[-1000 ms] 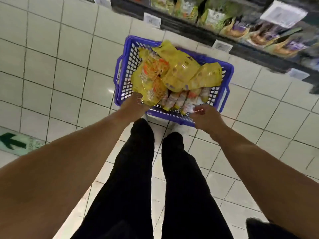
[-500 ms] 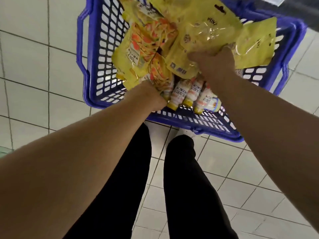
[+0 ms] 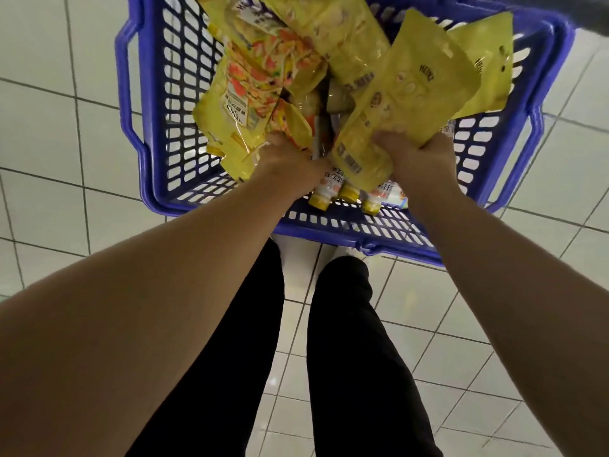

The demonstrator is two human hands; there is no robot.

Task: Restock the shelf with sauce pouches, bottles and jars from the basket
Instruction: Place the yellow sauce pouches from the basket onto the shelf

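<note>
Pouches look soft and light. At frame centre, in the blue plastic lattice basket [image 3: 155, 127], my right hand [image 3: 420, 161] fingers pinch a plain yellow foil pouch [image 3: 400, 103] at its lower edge; my left hand [image 3: 290, 159] grips a printed yellow sauce pouch [image 3: 245, 103]. I'd hold by the stiffer seams.

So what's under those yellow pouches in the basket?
Small bottles with yellow caps lie under the pouches near the basket's front wall. Anything deeper is covered.
</note>
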